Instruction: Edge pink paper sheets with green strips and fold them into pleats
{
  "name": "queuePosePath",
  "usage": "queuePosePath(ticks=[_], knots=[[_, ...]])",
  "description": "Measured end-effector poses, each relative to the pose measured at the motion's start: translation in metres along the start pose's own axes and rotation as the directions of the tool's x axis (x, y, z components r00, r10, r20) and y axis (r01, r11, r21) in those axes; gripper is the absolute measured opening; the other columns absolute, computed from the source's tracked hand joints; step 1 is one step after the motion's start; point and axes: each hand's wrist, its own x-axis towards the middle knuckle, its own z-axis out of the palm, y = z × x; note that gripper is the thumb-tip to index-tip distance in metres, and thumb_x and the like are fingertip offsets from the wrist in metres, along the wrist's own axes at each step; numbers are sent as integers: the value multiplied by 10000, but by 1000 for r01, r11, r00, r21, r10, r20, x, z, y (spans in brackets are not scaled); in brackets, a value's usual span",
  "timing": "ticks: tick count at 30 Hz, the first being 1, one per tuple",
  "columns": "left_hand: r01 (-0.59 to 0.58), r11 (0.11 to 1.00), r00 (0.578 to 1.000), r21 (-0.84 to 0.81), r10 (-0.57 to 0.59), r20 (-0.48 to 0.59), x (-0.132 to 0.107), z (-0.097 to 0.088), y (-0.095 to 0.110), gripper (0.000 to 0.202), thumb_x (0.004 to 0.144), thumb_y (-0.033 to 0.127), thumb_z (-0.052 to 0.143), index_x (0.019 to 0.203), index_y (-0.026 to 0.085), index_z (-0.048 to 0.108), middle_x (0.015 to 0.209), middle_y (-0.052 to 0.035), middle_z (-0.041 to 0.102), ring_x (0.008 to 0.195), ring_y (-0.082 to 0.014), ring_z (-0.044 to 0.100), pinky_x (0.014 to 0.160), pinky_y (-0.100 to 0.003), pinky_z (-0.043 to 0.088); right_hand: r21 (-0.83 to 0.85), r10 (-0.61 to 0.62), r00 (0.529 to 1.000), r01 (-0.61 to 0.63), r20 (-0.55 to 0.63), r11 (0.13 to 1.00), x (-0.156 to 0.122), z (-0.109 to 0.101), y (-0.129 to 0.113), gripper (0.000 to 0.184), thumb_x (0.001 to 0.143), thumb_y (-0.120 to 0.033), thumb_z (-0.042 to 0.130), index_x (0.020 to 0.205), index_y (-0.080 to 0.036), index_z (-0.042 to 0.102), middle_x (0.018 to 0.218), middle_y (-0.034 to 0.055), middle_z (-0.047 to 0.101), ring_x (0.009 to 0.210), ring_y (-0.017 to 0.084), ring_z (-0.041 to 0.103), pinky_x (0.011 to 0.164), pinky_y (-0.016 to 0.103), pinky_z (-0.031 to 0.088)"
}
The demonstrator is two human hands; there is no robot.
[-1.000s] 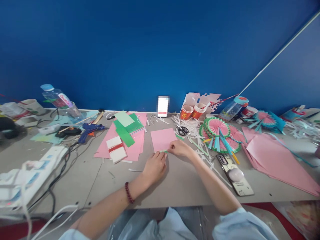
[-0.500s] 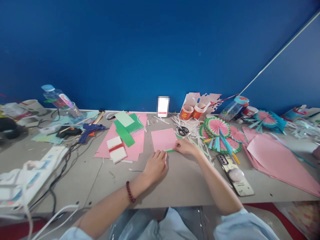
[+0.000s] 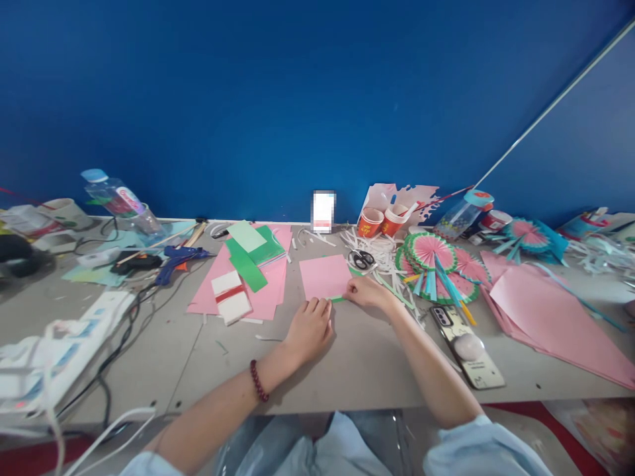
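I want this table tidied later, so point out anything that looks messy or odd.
The white paper strips look untidy: they lie tangled beside the scissors, with loose ends straggling toward the phone. The pink square shows no visible damage.

A grey table (image 3: pixel 367 370) carries a phone (image 3: pixel 482 371) and pink paper (image 3: pixel 325 274).

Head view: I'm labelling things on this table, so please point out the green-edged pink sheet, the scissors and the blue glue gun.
Green-edged pink sheet (image 3: pixel 325 276): head view, middle of its pink face.
Scissors (image 3: pixel 362 258): head view, on the black handles.
Blue glue gun (image 3: pixel 180 257): head view, on its body.
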Motion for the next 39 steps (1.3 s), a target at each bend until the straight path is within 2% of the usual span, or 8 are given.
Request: queuePosePath(ticks=[6,12,18,22,32,39], knots=[[-4,1000,1000,23,4,-5,0,-1,0,423,856,195,431,1262,88,480,1037,-110,557,978,-244,481,832,-378,412,0,26,1000,-26,3,1000,0,0,0,131,780,-285,630,713,-176,653,699,10,648,650,121,548,559,210,319],[-9,999,1000,35,10,-11,1,-1,0,408,849,184,436,1239,78,494,1019,-110,557,975,-249,482,826,-378,415,-22,91,996,-91,-26,996,-1,-3,4,234,738,-401,678,705,-172,642,669,3,622,624,126,534,534,217,305],[-13,999,1000,35,14,-21,1,1,0,424,837,181,445,1244,68,484,1003,-104,552,952,-246,483,804,-380,424,11,35,999,-35,33,999,-1,-10,8,164,762,-309,647,685,-165,649,665,-1,625,648,122,544,587,213,340],[-16,999,1000,41,17,-24,1,1,0,439,827,177,449,1248,55,482,1000,-105,552,948,-247,483,799,-383,424,-21,72,995,-71,64,997,-1,-14,5,166,764,-294,637,657,-166,632,643,2,609,628,127,536,556,216,327],[-18,1000,999,25,19,-34,0,5,-2,432,821,168,448,1244,82,479,1008,-104,549,968,-245,483,820,-379,421,-167,161,984,-147,76,975,-5,-21,11,353,784,-466,615,589,-172,609,586,22,566,599,158,528,532,245,309],[-11,1000,1000,12,11,-16,0,3,-1,438,827,168,431,1256,89,472,1029,-111,550,979,-247,479,831,-384,422,-167,171,982,-157,76,973,-11,-26,22,309,815,-368,605,569,-184,577,612,19,583,607,150,521,517,238,289]])
